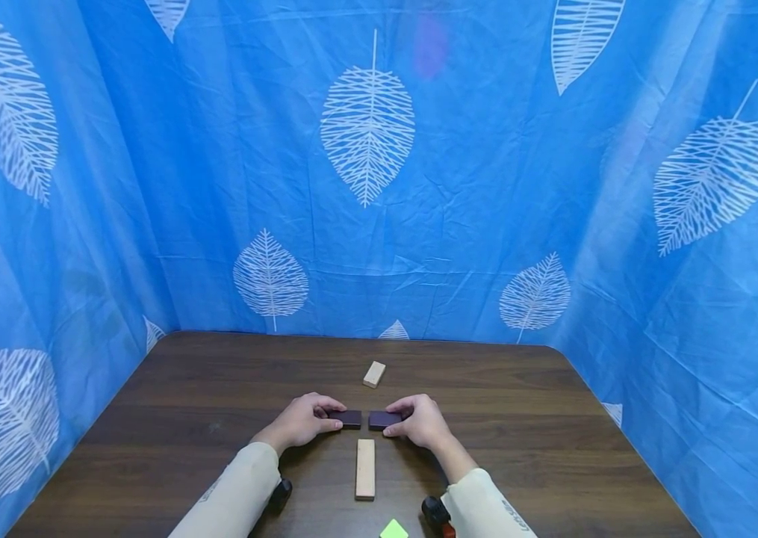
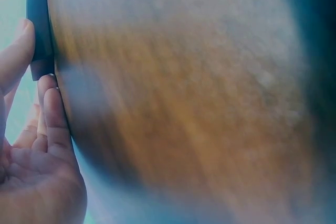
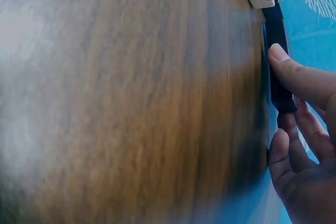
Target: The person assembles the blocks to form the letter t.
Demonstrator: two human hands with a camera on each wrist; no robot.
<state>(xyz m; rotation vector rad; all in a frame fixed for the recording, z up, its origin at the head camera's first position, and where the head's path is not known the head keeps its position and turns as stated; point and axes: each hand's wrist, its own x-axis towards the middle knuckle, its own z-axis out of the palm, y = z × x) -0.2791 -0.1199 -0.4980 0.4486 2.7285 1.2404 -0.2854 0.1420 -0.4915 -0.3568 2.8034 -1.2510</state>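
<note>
Two dark blocks lie end to end on the table with a narrow gap between them in the head view. My left hand (image 1: 300, 421) pinches the outer end of the left dark block (image 1: 350, 419) between thumb and fingers. The right dark block (image 1: 381, 420) is gripped the same way by my right hand (image 1: 423, 422). Just nearer than the gap lies a long pale wooden block (image 1: 365, 469), pointing away from me. In the right wrist view, the thumb of my right hand (image 3: 310, 124) presses on the face of the dark block (image 3: 278, 66).
A small pale block (image 1: 374, 374) lies at an angle beyond the hands on the brown table (image 1: 217, 373). At the bottom edge of the head view a bright green piece (image 1: 393, 530) is partly visible. A blue curtain (image 1: 452, 187) with white leaf prints hangs around the table.
</note>
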